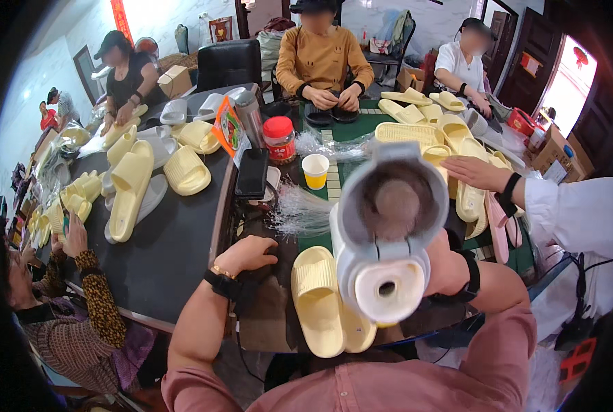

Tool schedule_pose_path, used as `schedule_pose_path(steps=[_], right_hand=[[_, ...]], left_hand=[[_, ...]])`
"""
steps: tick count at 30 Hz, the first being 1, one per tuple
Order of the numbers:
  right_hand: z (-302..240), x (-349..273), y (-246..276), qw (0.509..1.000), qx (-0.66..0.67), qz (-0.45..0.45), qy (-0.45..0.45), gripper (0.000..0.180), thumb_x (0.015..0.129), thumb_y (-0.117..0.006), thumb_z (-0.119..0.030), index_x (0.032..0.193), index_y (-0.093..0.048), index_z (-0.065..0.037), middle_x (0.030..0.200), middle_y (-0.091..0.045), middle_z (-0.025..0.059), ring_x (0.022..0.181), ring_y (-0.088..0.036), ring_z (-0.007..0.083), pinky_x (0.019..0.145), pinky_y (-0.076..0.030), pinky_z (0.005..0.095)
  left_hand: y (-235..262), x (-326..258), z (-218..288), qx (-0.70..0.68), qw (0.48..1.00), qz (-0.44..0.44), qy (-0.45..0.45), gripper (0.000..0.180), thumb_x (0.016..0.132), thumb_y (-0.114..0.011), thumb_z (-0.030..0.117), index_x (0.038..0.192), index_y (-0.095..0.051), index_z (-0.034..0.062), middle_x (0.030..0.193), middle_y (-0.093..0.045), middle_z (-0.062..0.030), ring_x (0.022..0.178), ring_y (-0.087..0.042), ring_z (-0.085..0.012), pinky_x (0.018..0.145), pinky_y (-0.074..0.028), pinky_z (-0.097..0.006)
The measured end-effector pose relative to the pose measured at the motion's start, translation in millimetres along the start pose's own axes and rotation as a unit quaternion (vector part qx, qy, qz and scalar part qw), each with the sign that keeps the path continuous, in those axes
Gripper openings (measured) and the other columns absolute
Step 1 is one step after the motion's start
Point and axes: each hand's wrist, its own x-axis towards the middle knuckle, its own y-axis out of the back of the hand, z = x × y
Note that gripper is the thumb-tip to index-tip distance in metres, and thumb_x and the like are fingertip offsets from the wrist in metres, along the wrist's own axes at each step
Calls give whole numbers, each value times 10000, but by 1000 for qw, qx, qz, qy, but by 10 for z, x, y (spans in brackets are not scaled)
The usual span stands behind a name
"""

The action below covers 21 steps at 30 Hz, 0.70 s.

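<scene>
Close in front of me, a white-and-grey drinking bottle [385, 233] is raised and tilted, with its flip lid up and its spout facing me. My right hand [445, 269] is wrapped round the bottle's side; the bottle hides most of its fingers. My left hand [250, 253] rests at the table edge with fingers loosely bent and the thumb apart, holding nothing. Between my arms lies a pair of pale yellow slippers [318, 302], partly covered by the bottle. Left of the bottle is a bundle of clear plastic strands [303, 211].
A phone [253, 173], a paper cup [315, 170], a red-lidded jar [279, 139] and a steel flask [249, 118] stand ahead. More yellow slippers [131, 185] cover the dark left table. A co-worker's hand [477, 172] reaches in from the right; several people sit around.
</scene>
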Motion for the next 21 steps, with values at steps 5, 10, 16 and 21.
schedule_pose_path(steps=[5,10,16,21], right_hand=[[-13,-54,-70,985,49,142,82,665,750,-784,-315,1227,-521,66,1156,-600,237,986,-626,407,834,-528,443],[-251,106,-40,964,55,234,116,467,869,-668,-270,1134,-570,102,1072,-656,257,958,-682,378,826,-573,419],[-338,203,170,973,-10,197,120,397,855,-675,-257,1063,-623,77,1051,-670,223,938,-693,340,815,-579,394],[-422,215,276,976,-42,179,115,363,833,-685,-226,1037,-635,70,1052,-671,216,927,-695,322,807,-581,376]], left_hand=[[129,1,468,-252,956,149,-8,464,826,-694,310,1207,-631,52,1022,-696,-202,948,-659,-375,841,-525,-432],[438,120,708,-41,994,-37,89,474,826,-697,313,1217,-625,54,1029,-690,-205,965,-650,-381,852,-518,-436],[529,114,795,-49,989,-68,123,475,831,-685,326,1212,-627,48,1087,-676,-211,1019,-635,-382,897,-505,-429],[510,175,794,-25,989,-82,119,476,832,-678,331,1219,-628,57,1093,-673,-219,1036,-631,-383,909,-501,-431]])
